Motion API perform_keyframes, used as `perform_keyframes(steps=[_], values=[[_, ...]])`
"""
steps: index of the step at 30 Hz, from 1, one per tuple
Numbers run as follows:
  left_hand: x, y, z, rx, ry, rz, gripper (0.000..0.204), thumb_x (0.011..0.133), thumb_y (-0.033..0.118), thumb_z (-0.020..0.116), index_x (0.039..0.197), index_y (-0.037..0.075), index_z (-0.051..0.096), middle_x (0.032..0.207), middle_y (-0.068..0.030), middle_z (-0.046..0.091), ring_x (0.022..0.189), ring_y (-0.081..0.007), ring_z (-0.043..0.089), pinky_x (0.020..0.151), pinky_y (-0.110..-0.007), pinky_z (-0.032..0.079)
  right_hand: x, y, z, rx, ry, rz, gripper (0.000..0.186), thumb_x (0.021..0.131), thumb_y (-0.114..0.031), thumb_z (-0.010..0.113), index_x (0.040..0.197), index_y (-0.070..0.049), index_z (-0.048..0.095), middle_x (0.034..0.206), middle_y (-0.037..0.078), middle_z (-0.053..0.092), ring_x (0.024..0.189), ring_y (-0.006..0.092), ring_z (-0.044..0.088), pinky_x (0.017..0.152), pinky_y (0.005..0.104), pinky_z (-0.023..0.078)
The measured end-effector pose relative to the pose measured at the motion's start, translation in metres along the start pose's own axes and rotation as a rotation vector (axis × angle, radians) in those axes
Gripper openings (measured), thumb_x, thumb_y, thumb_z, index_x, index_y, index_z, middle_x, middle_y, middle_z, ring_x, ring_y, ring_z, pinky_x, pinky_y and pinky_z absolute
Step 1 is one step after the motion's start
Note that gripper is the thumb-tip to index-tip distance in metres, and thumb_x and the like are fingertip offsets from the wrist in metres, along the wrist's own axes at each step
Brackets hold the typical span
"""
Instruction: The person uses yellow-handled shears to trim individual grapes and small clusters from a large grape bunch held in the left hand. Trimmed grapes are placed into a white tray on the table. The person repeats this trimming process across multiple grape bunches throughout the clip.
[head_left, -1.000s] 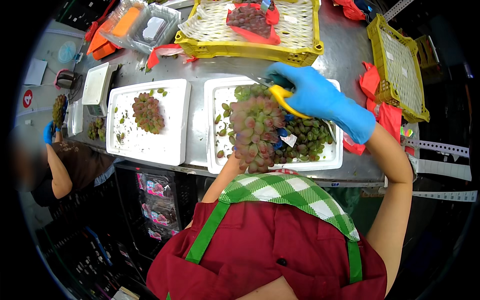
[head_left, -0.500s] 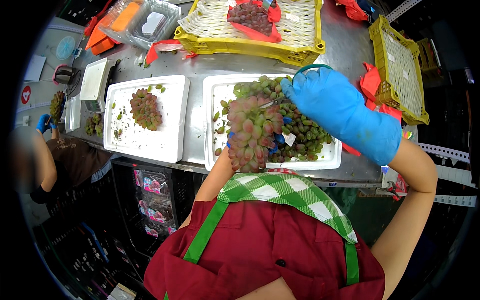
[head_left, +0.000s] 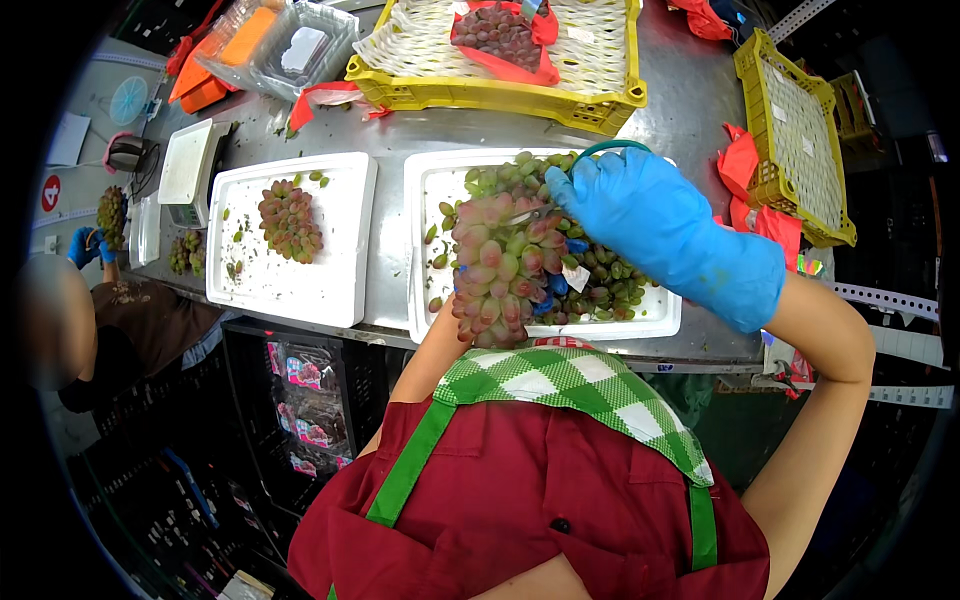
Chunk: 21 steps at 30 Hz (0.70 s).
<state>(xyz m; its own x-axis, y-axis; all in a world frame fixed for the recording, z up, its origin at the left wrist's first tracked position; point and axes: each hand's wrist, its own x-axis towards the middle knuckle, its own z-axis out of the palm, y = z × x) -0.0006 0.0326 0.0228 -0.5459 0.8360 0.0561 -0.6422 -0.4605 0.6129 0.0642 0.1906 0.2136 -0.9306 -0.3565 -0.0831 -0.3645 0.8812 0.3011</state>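
Note:
A bunch of reddish-green grapes hangs over the near side of a white foam tray. My left hand, in a blue glove, is closed on the bunch from behind; the grapes cover most of it. Closed round green-handled scissors is my right hand, also blue-gloved. Their metal blades point left into the upper part of the bunch; whether they are apart I cannot see. Beneath and behind lie more grapes in the tray, with loose berries along its left side.
To the left, another foam tray holds one bunch, near a scale. Yellow crates stand behind and at right. Clear plastic boxes sit back left. A co-worker's gloved hand holds grapes at far left.
My right hand and the scissors have shifted slightly left, closer to the bunch. The bunch in my left hand has barely moved.

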Motion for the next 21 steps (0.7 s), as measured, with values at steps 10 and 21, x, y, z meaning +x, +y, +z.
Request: perform_keyframes(steps=[10, 21], values=[[-0.003, 0.0, 0.002, -0.003, -0.002, 0.004, 0.037, 0.082, 0.028, 0.049, 0.112, 0.008, 0.041, 0.1, -0.0044, 0.044, 0.087, -0.0161, 0.045, 0.073, -0.027, 0.041, 0.002, 0.002, -0.002, -0.11, 0.075, -0.074, 0.033, 0.077, -0.014, 0.053, 0.11, -0.006, 0.054, 0.068, 0.002, 0.051, 0.065, 0.0163, 0.054, 0.054, 0.028, 0.043], [-0.002, 0.0, 0.001, -0.015, -0.012, 0.006, 0.035, 0.081, 0.028, 0.05, 0.11, 0.009, 0.042, 0.098, -0.0033, 0.044, 0.085, -0.0151, 0.045, 0.072, -0.026, 0.04, -0.003, 0.012, -0.022, 0.341, -0.287, 0.242, 0.033, 0.073, -0.018, 0.06, 0.107, -0.016, 0.057, 0.069, 0.008, 0.058, 0.061, 0.0261, 0.059, 0.05, 0.0383, 0.046]])
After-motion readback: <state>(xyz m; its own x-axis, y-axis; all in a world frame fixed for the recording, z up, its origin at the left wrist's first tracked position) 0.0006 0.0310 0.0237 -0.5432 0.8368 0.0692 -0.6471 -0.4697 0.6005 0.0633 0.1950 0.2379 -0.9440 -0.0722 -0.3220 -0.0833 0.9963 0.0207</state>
